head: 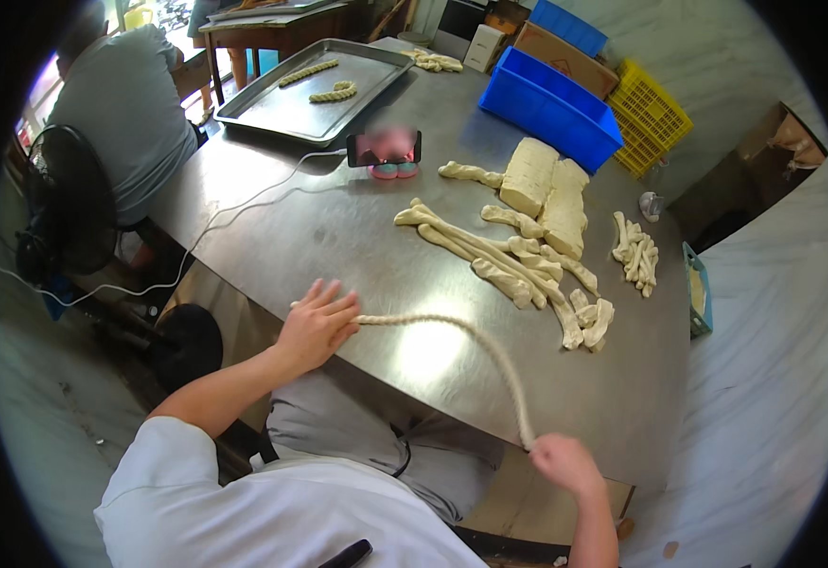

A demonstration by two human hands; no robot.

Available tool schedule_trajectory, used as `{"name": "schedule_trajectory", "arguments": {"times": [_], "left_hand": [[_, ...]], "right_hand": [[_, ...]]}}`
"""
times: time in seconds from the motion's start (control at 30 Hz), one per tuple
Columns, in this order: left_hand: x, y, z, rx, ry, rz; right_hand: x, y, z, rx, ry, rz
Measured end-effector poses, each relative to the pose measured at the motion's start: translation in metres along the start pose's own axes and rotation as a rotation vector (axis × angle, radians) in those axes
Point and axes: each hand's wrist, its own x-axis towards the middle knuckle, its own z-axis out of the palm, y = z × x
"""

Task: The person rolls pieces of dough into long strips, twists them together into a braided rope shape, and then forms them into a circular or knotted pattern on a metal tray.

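A long twisted rope of dough point(471, 329) curves over the metal table point(357, 241) in front of me. My left hand point(320, 323) lies spread, palm down, on the rope's left end, with a short tip showing beyond it. Closed round the other end is my right hand point(563, 461), near the table's front edge. Beyond the rope lie several long dough strips point(485, 252), a few shorter dough pieces point(591, 319) and two thick dough slabs point(530, 174). Further right is a pile of small dough pieces point(636, 252).
A metal tray point(258, 106) holds two braided dough pieces point(334, 92). A phone point(384, 148) on a stand trails a white cable. Blue bin point(549, 106) and yellow crates point(648, 113) stand at the back right. A seated person point(116, 113) and a black fan point(70, 199) are at left.
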Motion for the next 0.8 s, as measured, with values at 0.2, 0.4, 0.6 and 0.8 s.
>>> {"name": "schedule_trajectory", "arguments": {"times": [0.2, 0.4, 0.6, 0.8], "left_hand": [[0.085, -0.014, -0.028, -1.084, -0.668, -0.228], [0.107, -0.124, -0.021, -0.123, -0.225, -0.062], [0.07, -0.133, -0.005, 0.064, 0.164, 0.316], [0.068, -0.148, -0.004, 0.183, 0.001, -0.171]], "right_hand": [[-0.008, 0.045, -0.061, 1.074, 0.427, -0.097], [-0.033, 0.194, 0.018, 0.097, 0.547, 0.63], [-0.02, 0.029, 0.106, -0.184, 0.358, 0.237], [0.063, 0.12, 0.04, -0.132, 0.504, 0.69]]}}
